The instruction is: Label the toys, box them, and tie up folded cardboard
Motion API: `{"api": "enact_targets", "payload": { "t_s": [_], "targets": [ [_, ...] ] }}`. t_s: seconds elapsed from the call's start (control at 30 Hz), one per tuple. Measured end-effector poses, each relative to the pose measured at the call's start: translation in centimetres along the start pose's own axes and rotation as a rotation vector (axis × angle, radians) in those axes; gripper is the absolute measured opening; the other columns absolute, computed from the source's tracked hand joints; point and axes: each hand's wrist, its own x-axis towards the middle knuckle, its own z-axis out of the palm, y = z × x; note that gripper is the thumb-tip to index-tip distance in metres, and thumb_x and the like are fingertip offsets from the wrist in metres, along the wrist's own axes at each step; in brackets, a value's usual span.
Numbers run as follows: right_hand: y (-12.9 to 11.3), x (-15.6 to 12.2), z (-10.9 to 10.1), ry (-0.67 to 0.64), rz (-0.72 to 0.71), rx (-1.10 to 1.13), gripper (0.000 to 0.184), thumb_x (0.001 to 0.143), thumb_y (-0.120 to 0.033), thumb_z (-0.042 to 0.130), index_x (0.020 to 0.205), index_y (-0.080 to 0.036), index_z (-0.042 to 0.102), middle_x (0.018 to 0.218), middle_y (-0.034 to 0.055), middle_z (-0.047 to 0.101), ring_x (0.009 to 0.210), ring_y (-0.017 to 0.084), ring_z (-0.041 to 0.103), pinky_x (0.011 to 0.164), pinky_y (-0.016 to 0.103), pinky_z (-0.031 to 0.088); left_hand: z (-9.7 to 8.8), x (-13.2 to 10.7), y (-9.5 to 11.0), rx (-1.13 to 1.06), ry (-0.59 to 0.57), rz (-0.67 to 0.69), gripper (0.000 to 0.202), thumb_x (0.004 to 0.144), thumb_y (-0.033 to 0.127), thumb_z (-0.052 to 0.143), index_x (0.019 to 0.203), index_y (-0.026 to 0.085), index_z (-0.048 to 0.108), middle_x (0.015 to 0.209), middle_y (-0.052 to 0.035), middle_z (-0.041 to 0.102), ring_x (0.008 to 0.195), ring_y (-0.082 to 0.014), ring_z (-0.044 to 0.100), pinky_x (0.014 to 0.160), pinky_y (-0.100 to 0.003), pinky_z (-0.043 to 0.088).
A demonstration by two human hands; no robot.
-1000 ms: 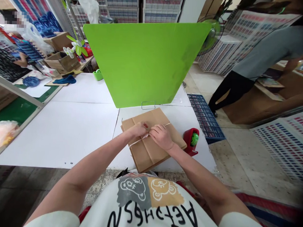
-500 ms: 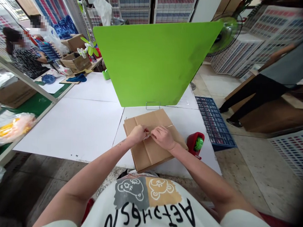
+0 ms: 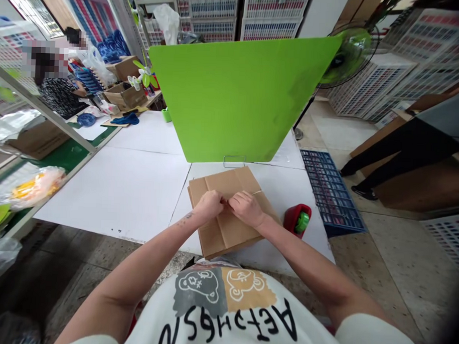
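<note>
A stack of flat brown cardboard (image 3: 215, 239) lies on the white table in front of me, with fold lines across its top sheet. A thin pale string (image 3: 257, 192) crosses it near its right edge and runs under my right hand. My left hand (image 3: 210, 204) is closed in a pinch over the middle of the cardboard. Facing it, almost touching, my right hand (image 3: 246, 207) is pinched as well. Both seem to grip the string between them; the fingers hide most of it. Right of the cardboard stands a red tape dispenser (image 3: 297, 220) with a green roll.
A large green board (image 3: 243, 97) stands upright behind the cardboard, with a wire holder (image 3: 234, 162) at its foot. A blue crate (image 3: 328, 190) is on the floor at right. One person (image 3: 411, 133) stands at right; another person (image 3: 59, 93) sits at far left.
My view has turned slightly left. Both hands stay on the cardboard and have drawn a little closer together; the pale strip seen between the fingers earlier is now mostly hidden.
</note>
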Motion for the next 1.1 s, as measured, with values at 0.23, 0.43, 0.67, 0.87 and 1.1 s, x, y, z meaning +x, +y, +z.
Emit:
{"api": "enact_targets", "payload": {
  "t_s": [0.23, 0.43, 0.67, 0.87, 1.1],
  "targets": [
    [-0.2, -0.1, 0.0, -0.097, 0.154, 0.094, 0.01, 0.08, -0.009, 0.054, 0.075, -0.016, 0.058, 0.073, 0.0057, 0.06, 0.074, 0.019, 0.047, 0.071, 0.032, 0.032, 0.2, -0.8, 0.4, 0.032, 0.062, -0.018, 0.019, 0.078, 0.025, 0.054, 0.084, 0.02, 0.071, 0.088, -0.0096, 0.073, 0.088, -0.0239, 0.067, 0.07, -0.028, 0.046],
    [-0.4, 0.5, -0.8, -0.215, 0.21, 0.201, 0.006, 0.079, -0.011, 0.059, 0.081, -0.016, 0.063, 0.082, 0.0071, 0.061, 0.083, 0.021, 0.049, 0.075, 0.032, 0.035, 0.0, -0.7, 0.6, 0.075, 0.011, 0.003, 0.02, 0.077, 0.019, 0.053, 0.084, 0.019, 0.072, 0.088, -0.0104, 0.073, 0.088, -0.0237, 0.067, 0.071, -0.027, 0.047],
    [0.4, 1.1, -1.3, -0.331, 0.267, 0.364, 0.011, 0.077, -0.008, 0.057, 0.074, -0.016, 0.063, 0.079, 0.005, 0.06, 0.082, 0.018, 0.048, 0.077, 0.03, 0.037, 0.6, -0.6, 0.4, 0.089, -0.026, 0.047, 0.024, 0.078, 0.016, 0.049, 0.092, 0.017, 0.069, 0.093, -0.0104, 0.072, 0.093, -0.0238, 0.066, 0.078, -0.029, 0.048],
    [1.8, 1.8, -2.4, -0.575, 0.312, 0.503, 0.009, 0.076, -0.02, 0.062, 0.085, -0.02, 0.063, 0.092, 0.0046, 0.061, 0.097, 0.023, 0.049, 0.081, 0.032, 0.036, 1.1, -1.0, 0.3, 0.143, 0.019, 0.096, 0.025, 0.085, 0.015, 0.045, 0.102, 0.013, 0.063, 0.102, -0.012, 0.068, 0.098, -0.0232, 0.063, 0.087, -0.032, 0.047],
    [2.8, 3.1, -1.9, -0.717, 0.336, 0.497, 0.031, 0.095, -0.036, 0.042, 0.086, -0.024, 0.069, 0.095, 0.0042, 0.066, 0.1, 0.023, 0.052, 0.082, 0.034, 0.035, 1.4, -1.4, 0.0, 0.234, 0.08, 0.196, 0.023, 0.089, 0.01, 0.04, 0.099, 0.013, 0.061, 0.097, -0.0106, 0.065, 0.094, -0.0202, 0.062, 0.087, -0.031, 0.046]
  ]
}}
